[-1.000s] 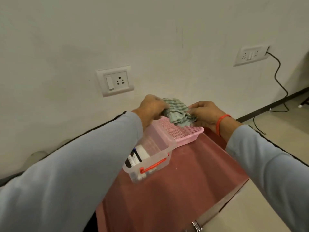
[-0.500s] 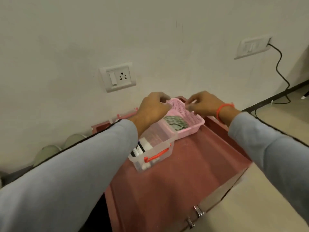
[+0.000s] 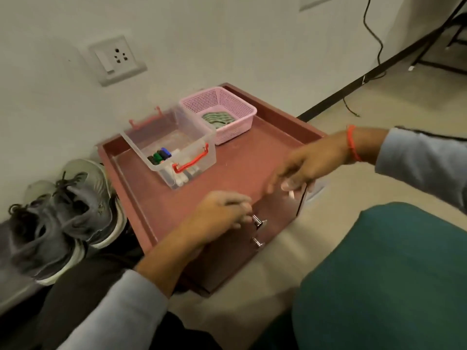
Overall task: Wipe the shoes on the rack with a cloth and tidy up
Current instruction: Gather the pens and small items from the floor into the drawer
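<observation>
The green striped cloth lies folded inside the pink mesh basket at the back of the red cabinet top. A pair of grey lace-up shoes sits to the left of the cabinet, low against the wall. My left hand hovers at the cabinet's front edge, fingers loosely curled beside a metal knob, holding nothing. My right hand is over the front right corner, blurred, fingers relaxed and empty.
A clear plastic box with red handles holds several markers, left of the basket. A second knob is on the cabinet front. My green-clad knee is at lower right. A wall socket and a black cable are behind.
Both hands let go of the cloth into the pink basket and drew back to the cabinet's front edge. The view tilted down, showing the shoes and cabinet front.
</observation>
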